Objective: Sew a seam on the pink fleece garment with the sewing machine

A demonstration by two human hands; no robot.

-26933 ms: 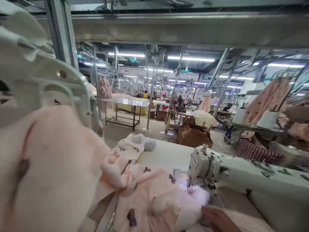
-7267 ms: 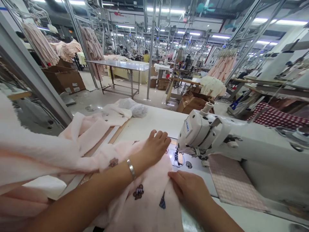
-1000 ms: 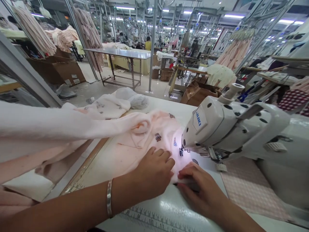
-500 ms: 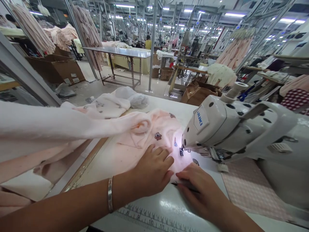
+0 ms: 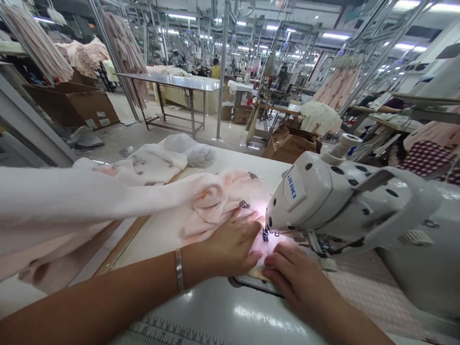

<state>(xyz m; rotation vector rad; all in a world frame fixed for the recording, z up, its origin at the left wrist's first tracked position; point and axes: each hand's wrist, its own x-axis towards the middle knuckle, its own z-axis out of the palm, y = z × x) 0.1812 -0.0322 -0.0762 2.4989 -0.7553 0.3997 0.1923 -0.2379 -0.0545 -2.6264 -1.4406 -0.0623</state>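
The head view showed my left hand (image 5: 233,247) spread flat on the pink printed fabric (image 5: 212,203), fingers open and pressing it down just left of the needle area (image 5: 265,235) of the white sewing machine (image 5: 345,206). My right hand (image 5: 293,275) lay in front of the needle, fingers loosely extended on the lit fabric edge, pinching nothing that I could make out. As I judged it, the seam was under way: one bunched part of the cloth lay behind the machine head, and a long stretch ran off toward the left edge of the sewing table (image 5: 230,311) and out of view, so much seemed left to feed. Whether the needle was actually down in the cloth I could not tell; glare from the machine lamp washed that spot out. The table was white and glossy, with a printed ruler (image 5: 172,330) along its near edge and a pale fabric bundle (image 5: 172,155) at its far left corner. Beyond it lay a factory hall, with a steel table (image 5: 168,81), cardboard boxes (image 5: 75,103) and hanging garments (image 5: 338,86).
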